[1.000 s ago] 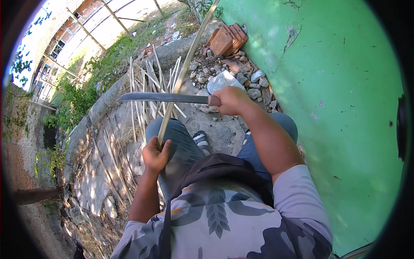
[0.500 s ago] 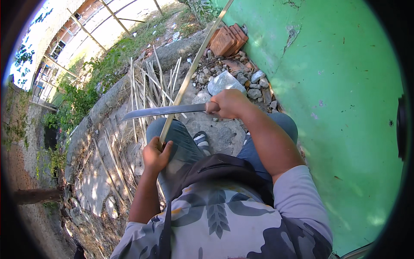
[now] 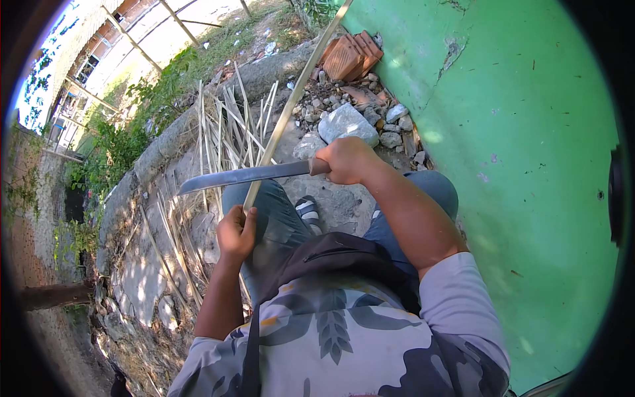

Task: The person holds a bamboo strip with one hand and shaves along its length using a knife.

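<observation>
My right hand (image 3: 345, 161) is closed round the wooden handle of a machete (image 3: 245, 175). Its long grey blade points left and lies across a pale wooden strip (image 3: 289, 109), close to the strip's lower end. That end is gripped in my left hand (image 3: 236, 231), thumb along the strip, above my left knee. From there the long, thin strip slants up and away to the top of the view. Beyond my knee, a loose heap of similar pale strips (image 3: 221, 135) lies on the ground.
A green wall (image 3: 522, 185) rises close on my right. Ahead are a grey-white rock (image 3: 348, 124), rubble and stacked orange hollow bricks (image 3: 350, 58). A low concrete edge (image 3: 155, 151) curves round on the left, with green plants behind it. More strips (image 3: 175, 241) lie at left.
The machete has shifted slightly left and toward me along the strip, its tip a little lower. My left hand and the strip's end have moved slightly.
</observation>
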